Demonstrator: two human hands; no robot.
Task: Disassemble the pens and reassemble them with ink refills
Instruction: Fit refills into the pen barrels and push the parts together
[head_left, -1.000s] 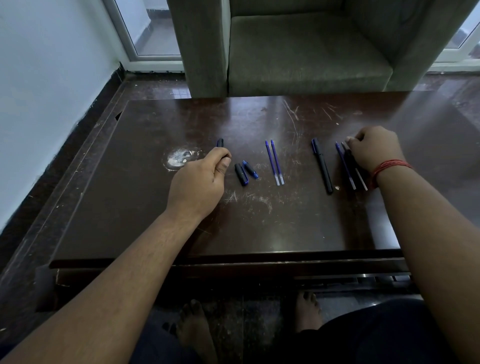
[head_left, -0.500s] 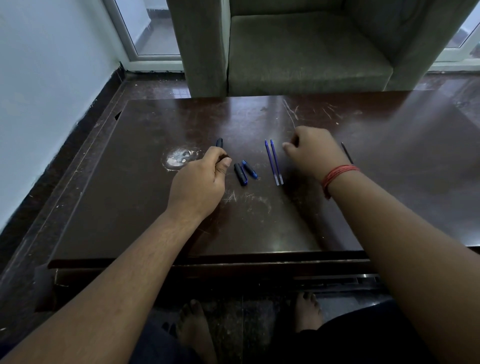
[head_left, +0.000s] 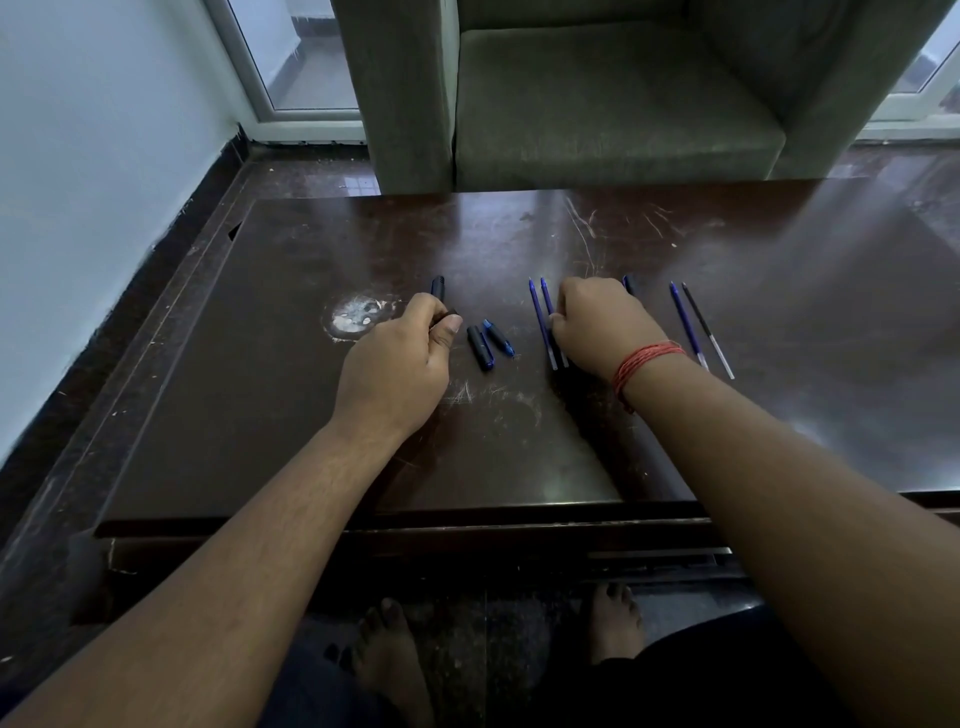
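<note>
Left hand (head_left: 397, 364) grips a black pen barrel (head_left: 438, 287); right hand (head_left: 597, 325) pinches an ink refill (head_left: 548, 322). Caps (head_left: 488, 340) and other refills (head_left: 698, 327) lie loose on the counter (head_left: 260, 415); reassembly seems barely begun.

Home living room: grey-green upholstered armchair (head_left: 597, 93) facing low, scratched dark wooden tabletop (head_left: 291, 415), glossy stone floor (head_left: 311, 176), white-framed glass doors (head_left: 291, 67) behind.
</note>
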